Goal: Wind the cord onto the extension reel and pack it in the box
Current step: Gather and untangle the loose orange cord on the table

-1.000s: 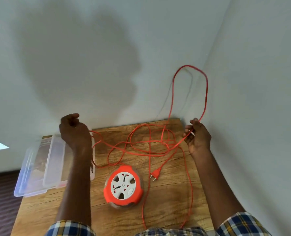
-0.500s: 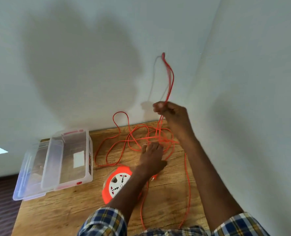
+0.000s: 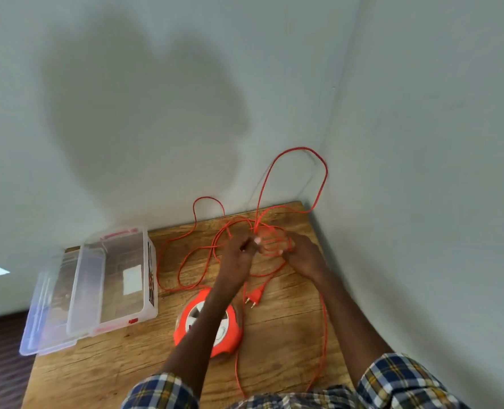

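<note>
Tabletop: hands now lower, on cord.

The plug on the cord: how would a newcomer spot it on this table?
On the wooden table, look just right of the round orange extension reel. The plug lies there flat, below both hands: the orange cord's only thick end, with two metal pins.

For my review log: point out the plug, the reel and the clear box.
plug [image 3: 256, 297]: head view, orange body.
reel [image 3: 230, 335]: head view, orange rim right of forearm.
clear box [image 3: 153, 293]: head view, right side wall.
</note>
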